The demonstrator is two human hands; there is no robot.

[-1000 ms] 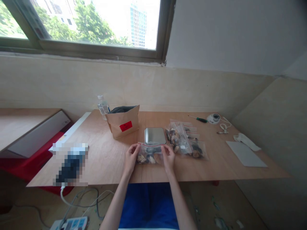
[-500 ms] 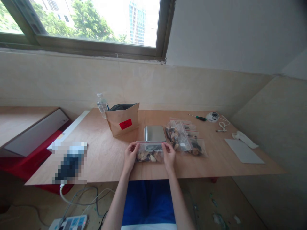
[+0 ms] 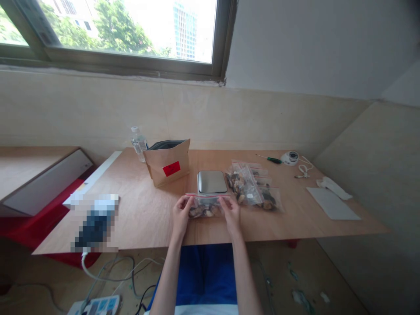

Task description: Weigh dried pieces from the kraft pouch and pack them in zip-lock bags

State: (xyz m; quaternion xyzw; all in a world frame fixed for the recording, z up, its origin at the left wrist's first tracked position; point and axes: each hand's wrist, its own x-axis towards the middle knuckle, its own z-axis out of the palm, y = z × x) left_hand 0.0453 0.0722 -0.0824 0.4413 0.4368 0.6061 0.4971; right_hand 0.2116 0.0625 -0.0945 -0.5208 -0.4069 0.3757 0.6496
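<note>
At the near edge, the left hand and right hand each hold the bag in a narrow pinch at its red strip. Compared with half a second ago, the fingertips sit closer together along the strip; in my judgement, work remains at the bag's mouth. Whether the strip is sealed cannot be told at this size. The bag lies before the metal plate. Filled bags lie right of the plate; the pouch stands to its left, the bottle farther left.
</note>
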